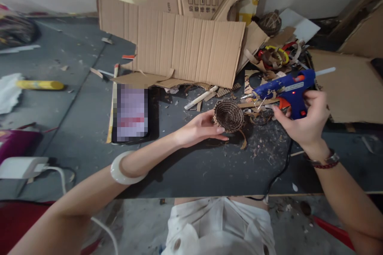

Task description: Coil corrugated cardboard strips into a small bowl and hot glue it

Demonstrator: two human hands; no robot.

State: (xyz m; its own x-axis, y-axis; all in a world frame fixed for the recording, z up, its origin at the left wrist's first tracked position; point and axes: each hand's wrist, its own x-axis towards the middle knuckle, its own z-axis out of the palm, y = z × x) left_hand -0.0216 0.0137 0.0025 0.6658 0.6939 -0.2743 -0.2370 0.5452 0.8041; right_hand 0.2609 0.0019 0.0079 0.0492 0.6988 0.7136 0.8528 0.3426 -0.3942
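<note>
My left hand (206, 129) grips a small round bowl (229, 116) from its left side. Rings of corrugated cardboard strip make up the bowl, its hollow facing up, and a loose curl hangs below it. In my right hand (311, 123) is a blue hot glue gun (291, 87), held by the handle. A red light glows on its body, and a glue stick (326, 71) sticks out of the back. The nozzle points left, above and to the right of the bowl and apart from it. A cardboard strip (260, 102) runs from the bowl towards the glue gun.
Large cardboard sheets (185, 48) lean at the back. A phone (131, 113) lies left of my left hand. Yellow-handled scissors (279, 53) sit among scraps. A black cord (279, 175) runs over the table's front edge. A white charger (24, 167) and yellow stick (40, 85) are at left.
</note>
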